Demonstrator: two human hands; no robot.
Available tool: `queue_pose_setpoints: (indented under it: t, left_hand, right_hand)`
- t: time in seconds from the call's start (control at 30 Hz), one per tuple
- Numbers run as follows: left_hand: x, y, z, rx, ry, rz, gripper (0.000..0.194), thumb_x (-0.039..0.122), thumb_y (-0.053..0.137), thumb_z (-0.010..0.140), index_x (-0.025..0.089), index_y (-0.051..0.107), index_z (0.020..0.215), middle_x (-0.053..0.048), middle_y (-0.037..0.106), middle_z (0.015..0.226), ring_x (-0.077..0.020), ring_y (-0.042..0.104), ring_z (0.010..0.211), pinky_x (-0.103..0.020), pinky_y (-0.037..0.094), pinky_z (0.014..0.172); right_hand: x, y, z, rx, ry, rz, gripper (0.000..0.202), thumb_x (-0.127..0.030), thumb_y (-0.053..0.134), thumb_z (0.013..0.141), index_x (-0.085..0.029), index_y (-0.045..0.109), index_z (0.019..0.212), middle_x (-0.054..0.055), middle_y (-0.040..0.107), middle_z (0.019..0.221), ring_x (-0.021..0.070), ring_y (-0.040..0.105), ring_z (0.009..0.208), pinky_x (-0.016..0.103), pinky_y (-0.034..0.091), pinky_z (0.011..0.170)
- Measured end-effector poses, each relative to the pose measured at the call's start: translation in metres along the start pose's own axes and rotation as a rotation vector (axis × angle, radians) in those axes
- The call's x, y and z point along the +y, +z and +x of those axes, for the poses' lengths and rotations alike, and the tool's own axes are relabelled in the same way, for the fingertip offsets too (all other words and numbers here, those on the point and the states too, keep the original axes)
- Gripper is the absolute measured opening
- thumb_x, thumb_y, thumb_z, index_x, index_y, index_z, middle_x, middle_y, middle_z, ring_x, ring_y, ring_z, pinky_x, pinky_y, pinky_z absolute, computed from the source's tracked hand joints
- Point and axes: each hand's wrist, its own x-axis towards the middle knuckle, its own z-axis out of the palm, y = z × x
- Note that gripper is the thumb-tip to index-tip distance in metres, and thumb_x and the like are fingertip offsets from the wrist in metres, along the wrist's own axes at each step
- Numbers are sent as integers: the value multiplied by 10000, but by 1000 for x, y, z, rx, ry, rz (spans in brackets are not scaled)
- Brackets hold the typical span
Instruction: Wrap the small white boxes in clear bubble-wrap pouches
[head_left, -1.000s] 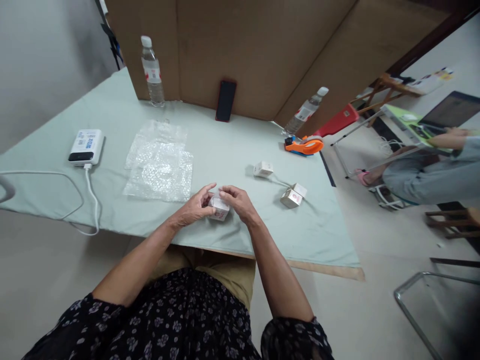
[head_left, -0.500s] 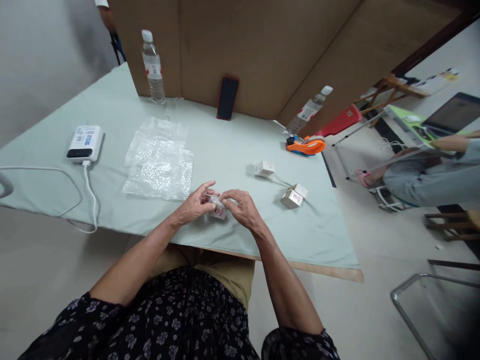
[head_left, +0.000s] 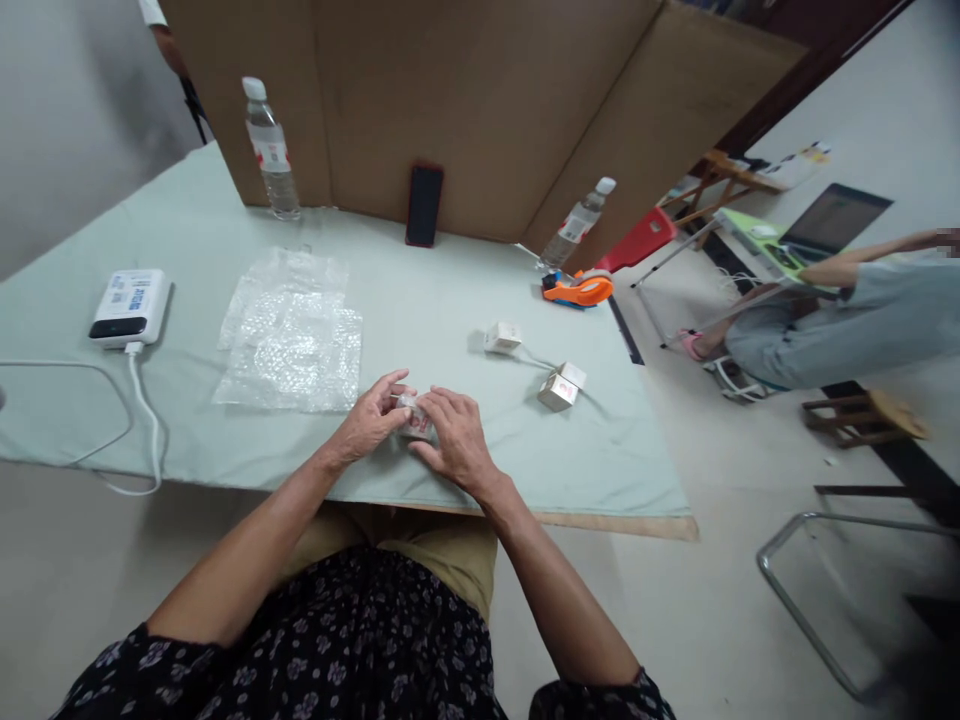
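A small wrapped box (head_left: 417, 422) is gripped between the left hand (head_left: 369, 420) and right hand (head_left: 454, 442), both closed on it, above the green cloth-covered table (head_left: 420, 300).

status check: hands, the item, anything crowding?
Left hand and right hand both closed on the small wrapped box at table near edge. Bubble wrap just left, apart. Two small boxes right, clear.
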Motion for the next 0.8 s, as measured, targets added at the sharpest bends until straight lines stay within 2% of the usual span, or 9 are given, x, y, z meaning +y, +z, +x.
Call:
queue_pose_setpoints:
  t: [0.1,0.17,0.27,0.33,0.47,0.57,0.7,0.8]
  left_hand:
    - [-1,4,2,15,0,92,677,325,636,835,168,395,1448,-127,578,1281,-153,649,928,-348,516,907]
    - [-2,7,0,0,36,186,704,369,606,871,184,340,1495,-152,543,1372,-209,634,1086,-409,475,1010]
    - [-4,11,-4,-12,152,394,742,420,582,900,205,274,1540,-172,402,1539,-288,435,1388,-488,328,1160]
    - [-7,12,-7,-16,227,539,744,432,583,899,194,286,1538,-174,355,1574,-310,342,1451,-511,267,1193]
    - [-16,14,-9,-15,314,717,730,411,579,892,170,309,1526,-177,435,1519,-313,404,1402,-513,304,1170]
    - [-19,14,-8,-1,347,768,706,371,575,889,171,321,1517,-171,492,1470,-301,463,1344,-497,352,1133]
    - [-19,14,-8,6,351,779,678,322,573,878,192,348,1504,-153,554,1400,-284,516,1273,-481,392,1096]
    - [-19,13,-8,6,358,778,669,302,572,870,196,363,1496,-146,577,1367,-280,530,1252,-487,395,1093]
  right_hand:
    - [5,0,1,31,7,-32,461,-252,666,807,-178,584,1255,136,654,1251,308,485,1289,450,303,1066]
    - [14,-5,1,71,25,-37,435,-235,660,781,-181,614,1210,129,662,1220,300,513,1246,434,325,1044]
    - [45,-21,-1,154,127,-71,403,-266,670,765,-182,652,1159,127,662,1198,299,551,1160,423,366,990]
    - [74,-35,-2,197,242,-119,397,-290,674,766,-184,665,1148,128,668,1180,306,561,1112,430,382,953]
    - [129,-58,0,153,373,-205,408,-295,678,763,-192,673,1158,126,683,1161,319,564,1083,435,391,916]
    - [155,-61,3,103,423,-240,408,-283,677,766,-196,674,1164,129,685,1180,325,564,1100,431,396,899]
    - [170,-55,6,99,426,-230,454,-286,665,791,-196,637,1235,140,676,1224,327,565,1130,437,397,917]
    - [170,-54,2,136,433,-245,516,-308,674,796,-182,588,1290,158,651,1269,338,553,1173,457,389,951]
